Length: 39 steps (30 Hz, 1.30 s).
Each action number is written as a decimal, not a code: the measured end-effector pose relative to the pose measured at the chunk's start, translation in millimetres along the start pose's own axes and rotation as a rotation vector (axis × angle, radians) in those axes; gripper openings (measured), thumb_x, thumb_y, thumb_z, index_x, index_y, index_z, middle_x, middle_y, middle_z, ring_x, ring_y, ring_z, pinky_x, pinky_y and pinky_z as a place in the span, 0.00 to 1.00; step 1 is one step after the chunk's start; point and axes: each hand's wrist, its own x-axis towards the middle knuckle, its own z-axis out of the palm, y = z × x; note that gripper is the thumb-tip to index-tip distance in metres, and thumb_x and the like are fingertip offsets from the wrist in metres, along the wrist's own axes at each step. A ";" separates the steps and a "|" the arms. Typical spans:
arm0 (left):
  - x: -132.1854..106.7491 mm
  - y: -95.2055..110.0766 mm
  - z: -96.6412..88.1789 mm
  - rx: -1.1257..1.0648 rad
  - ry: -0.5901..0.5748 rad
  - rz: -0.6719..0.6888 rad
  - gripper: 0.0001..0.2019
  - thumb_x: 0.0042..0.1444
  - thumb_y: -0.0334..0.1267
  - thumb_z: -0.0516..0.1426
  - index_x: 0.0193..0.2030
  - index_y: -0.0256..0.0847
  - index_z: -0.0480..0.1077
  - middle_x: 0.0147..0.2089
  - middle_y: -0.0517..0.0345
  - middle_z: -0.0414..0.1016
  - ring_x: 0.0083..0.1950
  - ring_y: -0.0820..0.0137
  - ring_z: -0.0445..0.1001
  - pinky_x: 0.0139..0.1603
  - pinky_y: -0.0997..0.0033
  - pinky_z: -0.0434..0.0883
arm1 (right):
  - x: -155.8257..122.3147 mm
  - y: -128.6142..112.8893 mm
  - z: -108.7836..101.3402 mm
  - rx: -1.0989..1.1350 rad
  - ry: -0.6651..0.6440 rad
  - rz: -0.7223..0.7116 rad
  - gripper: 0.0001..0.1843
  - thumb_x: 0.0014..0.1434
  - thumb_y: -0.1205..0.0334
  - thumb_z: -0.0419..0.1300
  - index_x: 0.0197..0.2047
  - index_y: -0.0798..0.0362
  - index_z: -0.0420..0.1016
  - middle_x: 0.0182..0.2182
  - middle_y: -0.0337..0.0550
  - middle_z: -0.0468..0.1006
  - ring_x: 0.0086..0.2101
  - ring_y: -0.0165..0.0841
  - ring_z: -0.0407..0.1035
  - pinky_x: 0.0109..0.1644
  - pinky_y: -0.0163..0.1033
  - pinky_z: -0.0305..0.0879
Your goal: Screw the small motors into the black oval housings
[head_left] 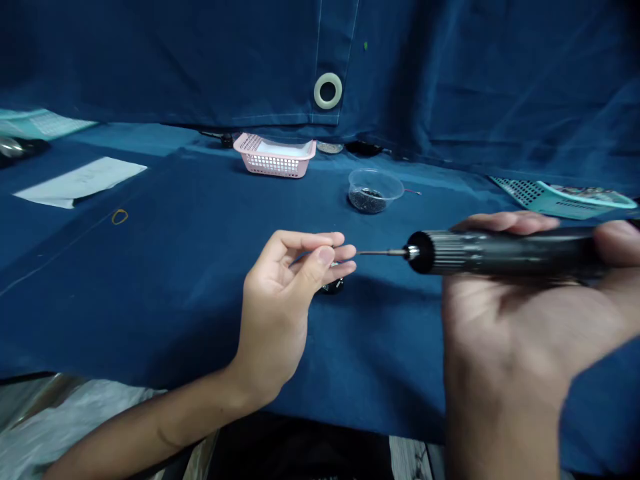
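Note:
My right hand (515,320) is wrapped around a black electric screwdriver (500,252), held level with its thin bit pointing left. The bit's tip reaches the fingertips of my left hand (285,287). There, thumb and fingers are pinched together, and whatever sits between them is too small or hidden to name. Just below those fingers a small black object (334,287) with shiny parts shows, mostly covered by the hand. Beyond both hands stands a clear plastic tub (376,183) with many tiny dark pieces, probably screws, in its bottom.
A pink basket (275,167) holding something white stands at the back. Turquoise baskets (575,205) are at far right and far left. White paper (85,180) and a yellow rubber band (119,217) lie left. A blue curtain (200,67) hangs behind the blue-covered table (175,280).

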 end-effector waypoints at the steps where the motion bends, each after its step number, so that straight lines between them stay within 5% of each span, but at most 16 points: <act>1: -1.5 -2.2 0.3 -0.023 0.007 -0.017 0.01 0.63 0.35 0.59 0.39 0.45 0.71 0.48 0.59 0.77 0.50 0.66 0.78 0.53 0.60 0.80 | -3.8 -2.5 9.8 0.186 0.079 0.076 0.13 0.64 0.55 0.41 0.31 0.47 0.60 0.36 0.43 0.70 0.51 0.33 0.70 0.59 0.40 0.69; 5: -3.5 -3.9 -1.2 -0.121 -0.047 -0.094 0.02 0.63 0.34 0.59 0.39 0.45 0.72 0.43 0.60 0.79 0.46 0.68 0.81 0.53 0.63 0.80 | -7.4 -7.2 21.6 0.399 0.197 0.153 0.12 0.63 0.57 0.52 0.27 0.47 0.59 0.27 0.39 0.63 0.40 0.28 0.72 0.52 0.33 0.72; 14: -0.1 -5.3 -5.2 -0.172 -0.101 -0.135 0.02 0.61 0.34 0.61 0.37 0.45 0.72 0.40 0.62 0.80 0.41 0.70 0.81 0.50 0.65 0.81 | -12.5 -1.7 16.1 0.192 0.216 0.121 0.11 0.61 0.56 0.47 0.27 0.48 0.55 0.41 0.40 0.71 0.52 0.34 0.68 0.51 0.41 0.72; 26: 0.9 -9.0 -8.0 -0.220 -0.111 -0.156 0.01 0.61 0.34 0.61 0.39 0.45 0.73 0.38 0.62 0.81 0.39 0.71 0.81 0.49 0.68 0.80 | -18.3 -0.8 20.6 0.265 0.231 0.157 0.14 0.63 0.56 0.46 0.25 0.47 0.56 0.39 0.40 0.71 0.48 0.31 0.70 0.52 0.37 0.73; 32: 2.1 -8.5 -7.3 -0.183 -0.103 -0.133 0.02 0.61 0.33 0.61 0.39 0.44 0.73 0.38 0.61 0.80 0.38 0.72 0.81 0.48 0.71 0.80 | -19.6 1.0 18.7 0.598 0.172 0.152 0.15 0.64 0.62 0.49 0.23 0.49 0.59 0.26 0.38 0.59 0.27 0.20 0.64 0.34 0.26 0.71; 39: 5.5 -11.1 -10.6 -0.015 -0.064 -0.078 0.03 0.62 0.34 0.60 0.40 0.38 0.72 0.37 0.57 0.81 0.38 0.71 0.82 0.47 0.72 0.80 | -20.8 4.5 22.3 0.739 0.206 0.075 0.13 0.62 0.62 0.47 0.25 0.53 0.57 0.21 0.32 0.58 0.22 0.20 0.61 0.27 0.30 0.69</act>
